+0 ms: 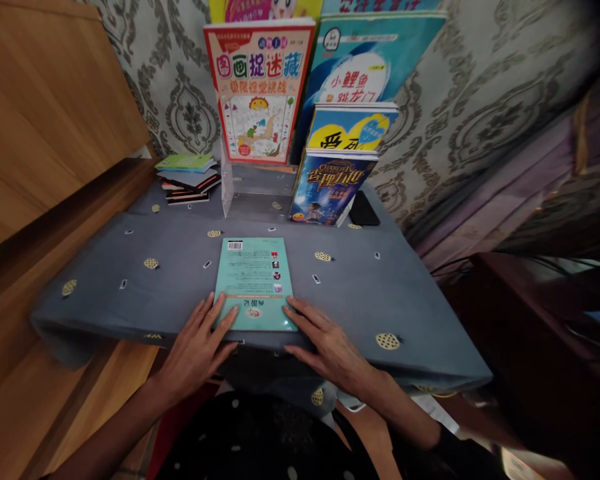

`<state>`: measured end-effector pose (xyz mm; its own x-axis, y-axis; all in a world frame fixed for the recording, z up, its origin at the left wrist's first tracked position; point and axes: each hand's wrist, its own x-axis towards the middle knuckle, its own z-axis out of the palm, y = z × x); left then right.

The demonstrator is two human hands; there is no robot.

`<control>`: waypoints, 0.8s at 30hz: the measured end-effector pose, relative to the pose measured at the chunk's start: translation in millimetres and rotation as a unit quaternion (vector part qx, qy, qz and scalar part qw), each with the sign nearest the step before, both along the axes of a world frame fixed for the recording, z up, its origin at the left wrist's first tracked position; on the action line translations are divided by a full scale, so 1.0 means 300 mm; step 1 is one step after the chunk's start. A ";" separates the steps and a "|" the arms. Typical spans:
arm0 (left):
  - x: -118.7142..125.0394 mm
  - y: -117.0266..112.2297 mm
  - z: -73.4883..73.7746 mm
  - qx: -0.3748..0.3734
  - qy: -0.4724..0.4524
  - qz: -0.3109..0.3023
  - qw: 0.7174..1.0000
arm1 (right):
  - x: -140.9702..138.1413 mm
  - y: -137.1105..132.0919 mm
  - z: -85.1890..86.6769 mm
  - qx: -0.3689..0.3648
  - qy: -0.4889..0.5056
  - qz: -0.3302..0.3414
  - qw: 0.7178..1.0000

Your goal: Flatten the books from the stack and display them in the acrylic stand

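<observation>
A teal book (254, 277) lies flat near the front edge of the cloth-covered table (175, 280), its back cover up and its print upside down to me. Fingers spread, my left hand (197, 343) rests with its fingertips on the book's lower left corner. My right hand (327, 340) touches the lower right edge, its fingers stretched out and the thumb apart below. Neither hand is wrapped round the book.
A clear stand (250, 205) at the back holds a red-bordered book (260, 93), a blue book (330, 187) and several others. Left of it is a stack of thin books (187, 177). A dark flat object (364, 209) lies to its right. A wooden panel (55, 87) borders the left.
</observation>
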<state>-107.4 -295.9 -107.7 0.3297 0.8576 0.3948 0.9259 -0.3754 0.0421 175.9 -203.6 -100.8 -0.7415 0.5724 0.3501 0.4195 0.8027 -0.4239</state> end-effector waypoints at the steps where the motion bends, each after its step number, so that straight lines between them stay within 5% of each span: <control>1: 0.000 -0.003 -0.002 0.003 -0.001 -0.001 1.000 | -0.001 -0.007 -0.003 0.000 0.002 0.000 1.000; 13: -0.047 -0.102 -0.005 0.059 0.000 -0.079 0.995 | 0.035 -0.127 -0.037 0.059 0.118 0.002 0.991; 17: -0.062 -0.071 0.072 0.083 -0.035 -0.098 0.991 | 0.041 -0.088 0.065 0.080 0.134 0.021 0.988; 24: -0.056 0.070 0.285 0.112 -0.224 -0.096 0.963 | 0.006 0.035 0.266 0.100 0.190 -0.009 0.977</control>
<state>-124.4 -274.9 -22.0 0.2275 0.6750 0.7018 0.7467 -0.5835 0.3192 177.7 -193.0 -21.0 -0.5267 0.4760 0.7042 0.2775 0.8794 -0.3869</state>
